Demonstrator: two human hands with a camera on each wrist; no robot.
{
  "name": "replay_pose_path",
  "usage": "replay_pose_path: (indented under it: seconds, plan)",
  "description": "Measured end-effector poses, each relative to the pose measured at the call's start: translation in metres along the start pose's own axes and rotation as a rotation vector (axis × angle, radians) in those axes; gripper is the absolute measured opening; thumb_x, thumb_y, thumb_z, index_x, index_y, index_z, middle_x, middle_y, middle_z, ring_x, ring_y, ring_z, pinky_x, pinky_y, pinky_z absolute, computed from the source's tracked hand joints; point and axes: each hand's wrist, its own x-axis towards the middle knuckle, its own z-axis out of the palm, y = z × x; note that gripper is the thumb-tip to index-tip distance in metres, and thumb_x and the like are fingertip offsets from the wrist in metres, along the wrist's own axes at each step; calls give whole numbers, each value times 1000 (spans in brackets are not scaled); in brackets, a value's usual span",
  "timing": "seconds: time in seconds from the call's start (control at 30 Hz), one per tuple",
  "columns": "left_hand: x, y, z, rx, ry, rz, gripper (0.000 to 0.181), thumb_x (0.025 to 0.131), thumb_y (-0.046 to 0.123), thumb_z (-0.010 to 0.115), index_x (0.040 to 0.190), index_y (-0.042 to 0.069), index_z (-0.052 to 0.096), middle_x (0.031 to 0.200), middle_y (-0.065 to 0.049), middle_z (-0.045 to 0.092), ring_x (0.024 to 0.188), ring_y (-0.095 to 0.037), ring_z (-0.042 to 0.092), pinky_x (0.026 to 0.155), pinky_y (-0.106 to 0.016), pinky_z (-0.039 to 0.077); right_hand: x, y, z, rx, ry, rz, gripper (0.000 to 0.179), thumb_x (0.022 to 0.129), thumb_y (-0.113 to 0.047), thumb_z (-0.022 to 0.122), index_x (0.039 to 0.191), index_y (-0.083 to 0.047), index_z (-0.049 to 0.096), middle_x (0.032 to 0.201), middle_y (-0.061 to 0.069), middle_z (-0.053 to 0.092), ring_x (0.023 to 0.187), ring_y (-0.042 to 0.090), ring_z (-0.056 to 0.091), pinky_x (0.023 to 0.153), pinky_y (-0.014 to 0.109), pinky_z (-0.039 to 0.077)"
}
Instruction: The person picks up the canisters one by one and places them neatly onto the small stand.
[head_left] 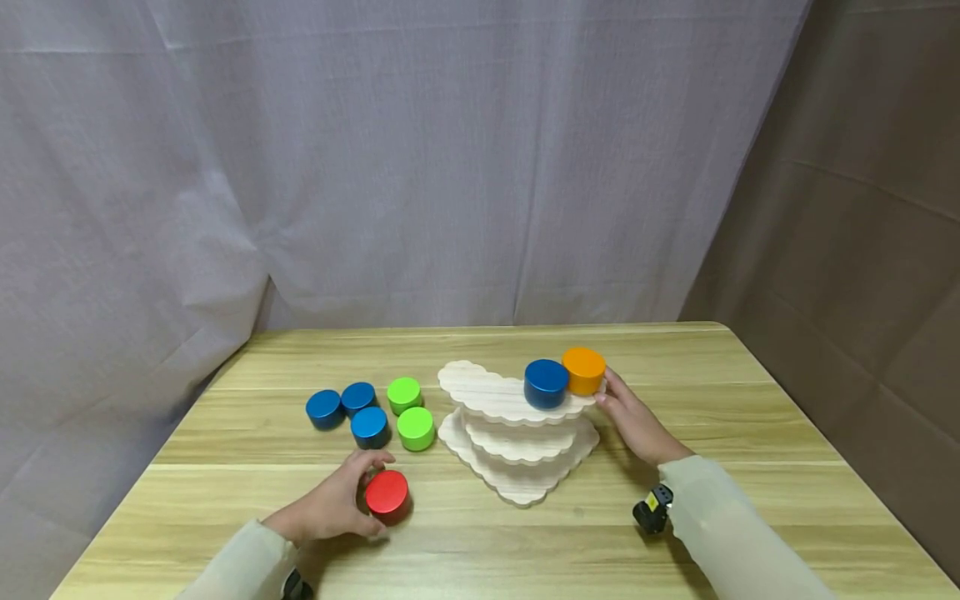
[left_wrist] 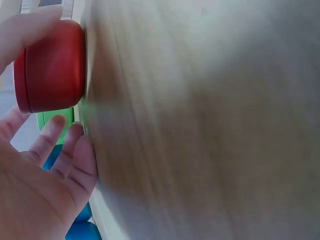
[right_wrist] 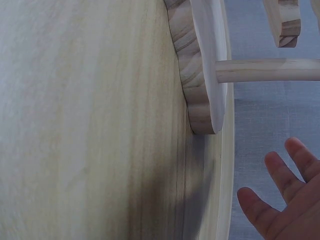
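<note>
My left hand (head_left: 337,498) curves round a red lidded tin (head_left: 387,497), which stands on the table. Its thumb lies on the near side and a finger on the far side, while the other fingers spread loose beside the tin (left_wrist: 55,70). My right hand (head_left: 636,422) is at the right edge of a tiered wooden stand (head_left: 491,393) with scalloped boards. Its fingertips are right at the side of an orange tin (head_left: 583,371) on the top board, and the fingers showing in the right wrist view are extended. A blue tin (head_left: 546,384) stands beside the orange one.
Left of the stand are two green tins (head_left: 416,428) and three blue tins (head_left: 370,427) in a loose group. A wooden dowel (right_wrist: 265,70) rises from the stand's bottom board. Grey curtain (head_left: 450,167) hangs behind the wooden table (head_left: 480,550).
</note>
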Motion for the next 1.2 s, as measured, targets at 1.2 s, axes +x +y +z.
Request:
replay_pose_path:
  seconds: [1.2]
  plan:
    - [10, 15, 10, -39, 161, 3, 58, 67, 3, 81, 117, 6, 51, 114, -8, 49, 104, -22, 48, 87, -28, 45, -1, 0, 0, -3, -1, 7, 63, 105, -35, 33, 156, -13, 4, 158, 23, 10, 141, 48, 17, 108, 68, 15]
